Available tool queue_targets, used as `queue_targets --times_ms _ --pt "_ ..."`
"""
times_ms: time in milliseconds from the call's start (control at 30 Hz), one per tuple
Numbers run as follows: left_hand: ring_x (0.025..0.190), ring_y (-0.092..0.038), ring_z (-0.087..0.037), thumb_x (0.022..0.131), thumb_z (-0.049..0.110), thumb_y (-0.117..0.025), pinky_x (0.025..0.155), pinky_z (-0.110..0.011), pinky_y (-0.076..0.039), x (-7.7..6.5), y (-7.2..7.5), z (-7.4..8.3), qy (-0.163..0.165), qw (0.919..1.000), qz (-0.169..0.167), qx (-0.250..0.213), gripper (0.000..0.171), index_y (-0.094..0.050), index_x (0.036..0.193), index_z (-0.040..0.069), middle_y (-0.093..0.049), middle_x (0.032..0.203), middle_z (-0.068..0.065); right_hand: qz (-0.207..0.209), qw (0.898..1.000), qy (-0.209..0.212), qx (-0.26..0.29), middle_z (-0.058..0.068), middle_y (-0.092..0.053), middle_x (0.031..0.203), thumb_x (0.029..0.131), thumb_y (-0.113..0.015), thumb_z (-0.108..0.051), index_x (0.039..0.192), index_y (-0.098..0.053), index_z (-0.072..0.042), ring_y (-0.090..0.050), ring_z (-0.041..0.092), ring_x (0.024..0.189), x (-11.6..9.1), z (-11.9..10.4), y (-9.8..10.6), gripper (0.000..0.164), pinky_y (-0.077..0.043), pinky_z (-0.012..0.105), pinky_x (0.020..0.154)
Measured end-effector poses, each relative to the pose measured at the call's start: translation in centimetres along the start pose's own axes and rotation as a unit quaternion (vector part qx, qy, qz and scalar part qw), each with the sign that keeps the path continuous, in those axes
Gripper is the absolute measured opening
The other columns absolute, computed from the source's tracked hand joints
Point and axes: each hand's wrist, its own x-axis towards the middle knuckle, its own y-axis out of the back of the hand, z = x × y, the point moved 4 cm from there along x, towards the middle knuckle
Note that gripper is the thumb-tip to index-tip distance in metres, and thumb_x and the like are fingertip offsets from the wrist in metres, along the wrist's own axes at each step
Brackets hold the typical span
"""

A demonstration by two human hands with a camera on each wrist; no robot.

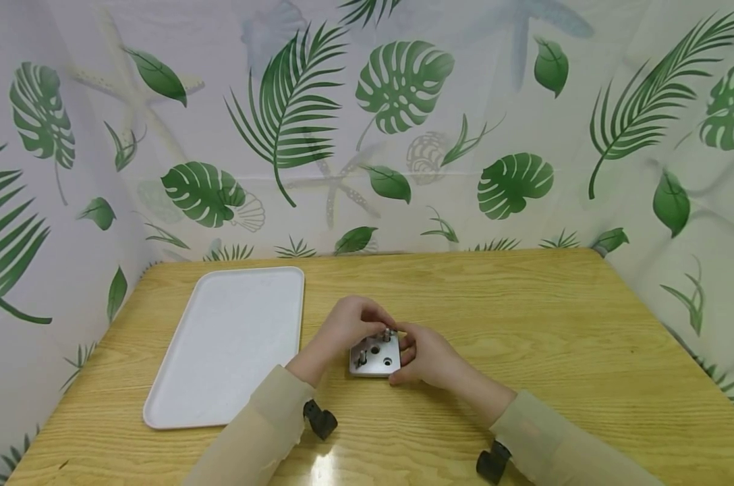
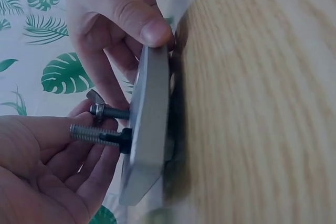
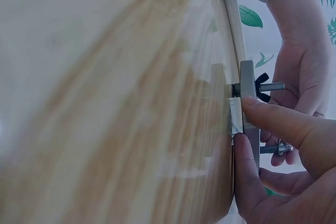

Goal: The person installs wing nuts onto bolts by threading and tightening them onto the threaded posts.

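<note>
A square metal plate with holes is held close over the table, two threaded bolts standing up from it. My right hand grips its right side, with the thumb on the near edge and fingers at the far corner. At the far bolt, my left hand pinches a wing nut near the bolt's free end. The near bolt has a black wing nut sitting down against the plate. The plate's far left part is hidden behind my left hand.
A white tray lies on the wooden table, left of the plate. Behind the table hangs a leaf-patterned cloth, which also runs along both sides. Black wrist cameras are strapped at both sleeves.
</note>
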Motion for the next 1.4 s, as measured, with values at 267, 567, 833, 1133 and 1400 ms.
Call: queue_targets --times_ms 267,567,833,1133,1400 --pt "0.090 -0.063 -0.014 0.092 0.015 -0.062 0.077 -0.028 -0.052 0.18 -0.37 -1.00 0.039 0.9975 -0.006 -0.059 0.013 -0.071 0.101 0.015 -0.069 0.100 -0.001 -0.002 1.000 -0.003 -0.001 0.005 -0.063 0.101 0.060 -0.089 -0.009 0.139 -0.043 -0.007 -0.064 0.012 0.081 0.10 -0.04 0.01 0.092 -0.053 0.028 0.070" --pt "0.075 -0.056 -0.015 0.077 0.042 -0.076 0.062 -0.026 -0.047 -0.15 -0.44 -0.59 0.063 0.9963 0.051 0.029 0.035 -0.066 0.097 0.014 -0.061 0.084 0.000 0.002 1.000 -0.006 0.001 0.005 -0.062 0.101 0.060 -0.089 -0.010 0.135 -0.047 -0.008 -0.063 0.013 0.082 0.01 -0.08 0.16 0.086 -0.052 0.028 0.069" --pt "0.067 -0.054 -0.013 0.077 0.036 -0.078 0.057 -0.024 -0.045 -0.38 -0.63 -0.30 0.070 0.9958 0.052 0.027 0.028 -0.065 0.087 0.013 -0.061 0.078 0.000 -0.009 1.000 0.008 0.009 0.007 -0.062 0.102 0.061 -0.088 -0.009 0.138 -0.043 -0.005 -0.064 0.013 0.082 0.01 -0.03 0.07 0.089 -0.053 0.028 0.070" --pt "0.066 -0.064 -0.012 0.079 0.020 -0.076 0.062 -0.026 -0.054 -0.57 -0.45 -0.58 0.078 0.9938 0.028 -0.074 0.020 -0.068 0.091 0.007 -0.066 0.081 -0.005 -0.017 1.000 0.015 0.019 0.009 -0.063 0.103 0.062 -0.087 -0.008 0.139 -0.041 -0.003 -0.065 0.013 0.082 0.02 -0.12 0.00 0.090 -0.054 0.028 0.070" --pt "0.074 -0.070 -0.018 0.083 0.007 -0.071 0.068 -0.030 -0.056 -0.67 -0.33 -0.75 0.093 0.9805 0.020 -0.172 0.013 -0.070 0.095 0.000 -0.071 0.086 -0.013 -0.018 0.999 0.015 0.025 0.010 -0.064 0.103 0.062 -0.087 -0.007 0.140 -0.040 -0.002 -0.066 0.014 0.082 0.04 -0.06 -0.05 0.091 -0.054 0.028 0.070"
